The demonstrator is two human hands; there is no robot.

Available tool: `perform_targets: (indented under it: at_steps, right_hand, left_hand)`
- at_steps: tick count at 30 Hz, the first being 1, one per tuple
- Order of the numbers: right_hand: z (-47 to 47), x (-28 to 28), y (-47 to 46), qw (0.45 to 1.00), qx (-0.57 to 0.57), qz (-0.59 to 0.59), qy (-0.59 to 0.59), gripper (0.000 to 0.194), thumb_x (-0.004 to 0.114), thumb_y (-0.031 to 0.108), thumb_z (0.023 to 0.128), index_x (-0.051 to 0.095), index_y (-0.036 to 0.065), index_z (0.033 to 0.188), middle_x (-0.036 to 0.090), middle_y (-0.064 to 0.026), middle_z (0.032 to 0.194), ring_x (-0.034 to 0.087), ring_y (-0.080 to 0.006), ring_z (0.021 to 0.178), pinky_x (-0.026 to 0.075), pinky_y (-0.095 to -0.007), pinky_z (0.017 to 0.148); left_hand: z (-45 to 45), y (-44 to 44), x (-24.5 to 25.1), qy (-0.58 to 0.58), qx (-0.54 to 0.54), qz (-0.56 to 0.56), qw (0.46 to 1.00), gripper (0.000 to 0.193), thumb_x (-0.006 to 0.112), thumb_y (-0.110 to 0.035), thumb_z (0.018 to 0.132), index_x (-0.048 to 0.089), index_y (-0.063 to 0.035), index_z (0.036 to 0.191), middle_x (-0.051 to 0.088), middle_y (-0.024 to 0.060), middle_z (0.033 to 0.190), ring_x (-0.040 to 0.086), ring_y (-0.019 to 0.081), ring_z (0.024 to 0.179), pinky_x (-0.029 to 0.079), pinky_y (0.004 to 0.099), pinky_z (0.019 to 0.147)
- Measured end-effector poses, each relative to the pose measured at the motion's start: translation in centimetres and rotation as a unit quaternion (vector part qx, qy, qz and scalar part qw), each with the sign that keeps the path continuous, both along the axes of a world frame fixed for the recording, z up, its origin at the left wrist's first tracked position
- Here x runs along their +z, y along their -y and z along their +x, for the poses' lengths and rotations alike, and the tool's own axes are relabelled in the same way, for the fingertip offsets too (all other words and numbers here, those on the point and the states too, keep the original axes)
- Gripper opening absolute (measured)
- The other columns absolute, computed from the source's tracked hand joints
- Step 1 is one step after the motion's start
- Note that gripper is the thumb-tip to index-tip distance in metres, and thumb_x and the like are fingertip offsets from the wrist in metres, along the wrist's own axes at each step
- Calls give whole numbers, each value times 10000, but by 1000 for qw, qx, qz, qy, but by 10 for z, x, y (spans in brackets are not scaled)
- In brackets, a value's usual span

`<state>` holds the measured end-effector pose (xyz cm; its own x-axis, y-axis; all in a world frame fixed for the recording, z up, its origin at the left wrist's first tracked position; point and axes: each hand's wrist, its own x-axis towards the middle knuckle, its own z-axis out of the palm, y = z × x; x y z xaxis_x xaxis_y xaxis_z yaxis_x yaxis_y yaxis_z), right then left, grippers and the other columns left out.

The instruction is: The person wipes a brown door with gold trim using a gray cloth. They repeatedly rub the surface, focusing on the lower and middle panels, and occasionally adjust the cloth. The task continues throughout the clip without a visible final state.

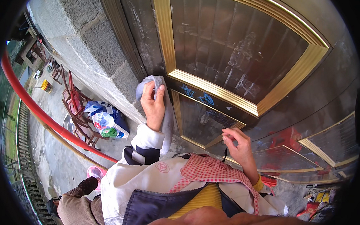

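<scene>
My left hand (154, 107) grips a grey cloth (168, 121) and presses it to the dark frame at the left edge of a brown metal door (209, 42). The cloth's long end hangs below my wrist. Loosely curled, my right hand (238, 144) hovers before the door's lower part and holds nothing visible. Gold ribbed trim (216, 91) borders the panels. Whitish smears and residue (244, 52) mark the upper panel. Blue scribbles (206, 98) lie on the band between the panels.
Left of the door is a rough stone wall (93, 32). Wooden chairs (76, 109) and a printed bag (114, 120) stand beside it. A red pole (49, 118) crosses the left side. Another person (78, 207) is at lower left near a pink basin (97, 172).
</scene>
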<state>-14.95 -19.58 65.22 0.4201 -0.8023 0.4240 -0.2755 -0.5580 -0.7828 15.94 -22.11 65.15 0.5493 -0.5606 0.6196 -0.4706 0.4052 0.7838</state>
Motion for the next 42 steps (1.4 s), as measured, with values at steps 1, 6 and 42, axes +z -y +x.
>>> perform_targets:
  at_steps: [1,6,42]
  right_hand:
    - [-1,-1,-1,1000,1,6,2,221,667,-47,823,649,-10,1040,647,-111,862,637,-174,699,516,-266,600]
    - [-14,-3,-6,999,-8,39,-15,230,649,-54,828,651,-2,1052,642,-103,844,640,-162,687,521,-262,586]
    - [-18,-4,5,990,88,97,-49,215,664,21,843,664,13,1058,672,-118,803,620,-177,619,491,-286,584]
  left_hand:
    - [-1,10,-3,51,37,-14,998,168,675,-41,864,617,34,1003,621,138,953,603,244,917,463,318,818]
    - [-6,36,-11,193,108,-58,973,179,676,-26,848,577,29,987,581,160,958,592,335,887,481,355,791]
    - [-71,29,-6,368,22,-122,921,298,606,65,618,632,11,911,595,117,904,605,310,831,520,374,733]
